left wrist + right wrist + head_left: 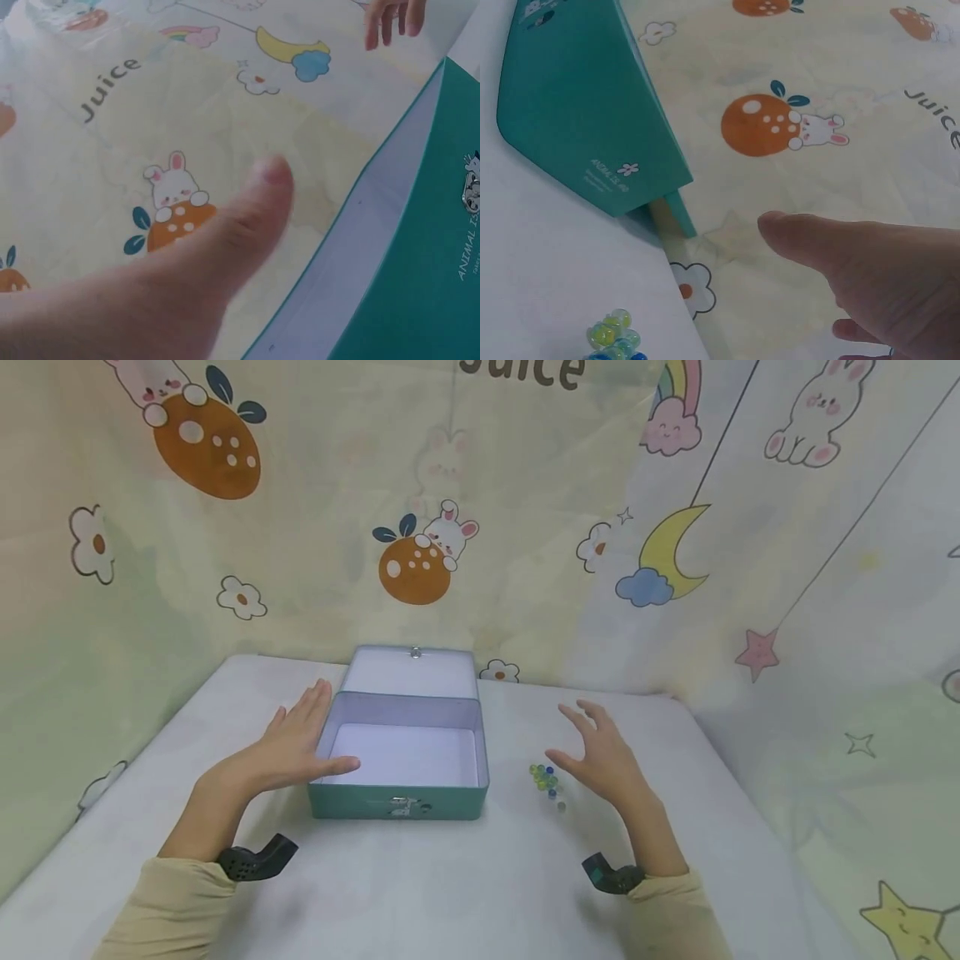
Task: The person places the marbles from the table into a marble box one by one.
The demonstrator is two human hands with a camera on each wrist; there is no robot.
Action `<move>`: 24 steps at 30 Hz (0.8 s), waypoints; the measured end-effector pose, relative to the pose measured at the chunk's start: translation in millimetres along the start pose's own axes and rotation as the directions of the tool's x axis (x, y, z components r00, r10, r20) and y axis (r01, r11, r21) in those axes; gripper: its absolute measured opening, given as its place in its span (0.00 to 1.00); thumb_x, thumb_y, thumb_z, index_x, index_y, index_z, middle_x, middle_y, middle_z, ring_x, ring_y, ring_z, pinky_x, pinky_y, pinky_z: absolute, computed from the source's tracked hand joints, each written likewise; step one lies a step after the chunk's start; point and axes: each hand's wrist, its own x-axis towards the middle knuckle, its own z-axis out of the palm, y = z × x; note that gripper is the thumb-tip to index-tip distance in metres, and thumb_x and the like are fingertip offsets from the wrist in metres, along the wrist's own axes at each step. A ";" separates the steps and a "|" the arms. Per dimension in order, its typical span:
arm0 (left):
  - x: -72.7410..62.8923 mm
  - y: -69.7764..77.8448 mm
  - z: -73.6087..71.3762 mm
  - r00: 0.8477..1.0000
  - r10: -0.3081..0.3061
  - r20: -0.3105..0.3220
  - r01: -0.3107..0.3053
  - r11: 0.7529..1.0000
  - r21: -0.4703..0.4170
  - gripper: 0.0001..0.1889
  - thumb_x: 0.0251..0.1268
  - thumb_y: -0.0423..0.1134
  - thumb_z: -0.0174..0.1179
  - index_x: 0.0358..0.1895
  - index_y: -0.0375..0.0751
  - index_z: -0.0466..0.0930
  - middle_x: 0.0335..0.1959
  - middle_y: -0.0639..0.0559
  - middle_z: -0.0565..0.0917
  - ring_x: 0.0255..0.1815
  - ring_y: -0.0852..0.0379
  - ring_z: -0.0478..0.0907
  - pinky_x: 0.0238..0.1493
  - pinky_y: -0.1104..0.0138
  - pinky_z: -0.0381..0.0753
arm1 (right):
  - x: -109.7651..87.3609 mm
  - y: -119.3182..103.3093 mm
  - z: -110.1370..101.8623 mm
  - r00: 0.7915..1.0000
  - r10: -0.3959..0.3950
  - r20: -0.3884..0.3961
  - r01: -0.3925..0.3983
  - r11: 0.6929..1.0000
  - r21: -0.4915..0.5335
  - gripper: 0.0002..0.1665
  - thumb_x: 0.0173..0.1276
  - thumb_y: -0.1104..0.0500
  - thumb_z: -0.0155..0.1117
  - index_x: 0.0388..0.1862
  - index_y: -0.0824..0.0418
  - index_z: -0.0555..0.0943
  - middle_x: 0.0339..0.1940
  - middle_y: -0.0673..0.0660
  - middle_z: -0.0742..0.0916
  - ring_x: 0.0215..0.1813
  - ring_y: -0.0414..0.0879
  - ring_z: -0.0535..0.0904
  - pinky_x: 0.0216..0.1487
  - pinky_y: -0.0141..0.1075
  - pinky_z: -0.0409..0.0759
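Marbles [542,783] are lying on the counter [450,893] just left of the right hand [606,762], the nearer one, their cluster stretching toward the person; that grip is holding nothing, digits apart. The left hand [294,748], thumb also apart, is overlapping the box's [442,804] left side.

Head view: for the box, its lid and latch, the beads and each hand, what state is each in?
Box: open, upright on the table
Lid: swung back behind the box
Latch: unfastened
Beads: clustered on the table, outside the box
Left hand: open, by the box's left side, holding nothing
Right hand: open, near the beads, holding nothing
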 end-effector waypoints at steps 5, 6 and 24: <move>-1.8 -1.4 -1.3 0.998 -0.023 0.063 0.023 1.000 -0.007 0.69 0.46 0.71 0.61 0.73 0.25 0.30 0.75 0.29 0.35 0.76 0.32 0.35 0.67 0.33 0.36 | -2.4 3.0 -2.5 0.998 0.034 0.056 -0.034 0.999 -0.003 0.43 0.58 0.42 0.68 0.70 0.52 0.66 0.71 0.64 0.66 0.69 0.62 0.66 0.59 0.58 0.72; -1.5 -1.1 -1.4 0.997 -0.022 0.069 0.023 1.000 -0.017 0.69 0.46 0.70 0.63 0.73 0.24 0.30 0.75 0.29 0.35 0.76 0.31 0.35 0.67 0.33 0.36 | -2.5 3.8 -2.8 0.997 0.034 0.062 -0.034 0.999 0.000 0.43 0.58 0.42 0.69 0.70 0.53 0.67 0.71 0.64 0.66 0.69 0.62 0.66 0.59 0.58 0.72; -1.6 -17.2 22.8 0.991 0.053 0.120 -0.038 0.992 -0.121 0.65 0.49 0.64 0.65 0.71 0.20 0.34 0.74 0.25 0.38 0.74 0.29 0.37 0.65 0.32 0.42 | -13.0 5.3 9.5 0.944 0.083 0.319 -0.081 0.997 -0.020 0.30 0.52 0.47 0.75 0.55 0.52 0.79 0.53 0.55 0.81 0.53 0.50 0.78 0.52 0.49 0.79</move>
